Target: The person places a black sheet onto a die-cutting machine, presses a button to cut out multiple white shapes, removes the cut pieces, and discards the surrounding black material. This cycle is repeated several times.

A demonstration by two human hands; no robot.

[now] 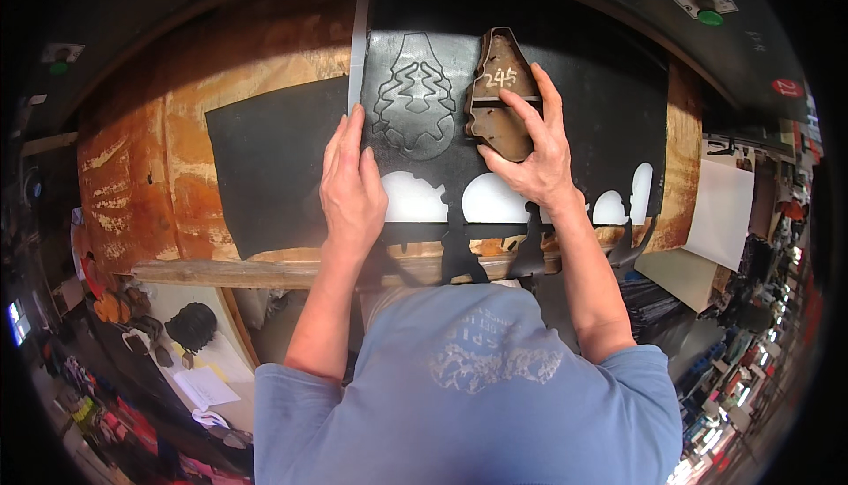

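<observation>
A brown metal cutting die (499, 118), tapered at its far end and with a wavy edge, stands on a black sheet (583, 52). My right hand (539, 149) holds it, thumb at its near end and fingers over its right side and crossbar. Left of the die, outlines of a similar shape (413, 96) are pressed into the sheet, with toothed lines inside. My left hand (351, 185) lies with fingers stretched out along the sheet's left edge, beside a pale straight strip (358, 52). Along the sheet's near edge, rounded cut-outs (413, 199) show white beneath.
Another black piece (278, 167) lies on the worn wooden board (132, 167) to the left. A dark machine beam overhead carries green buttons (709, 17) (59, 68). Papers (206, 388) lie on a side surface at lower left. A white sheet (722, 211) hangs at right.
</observation>
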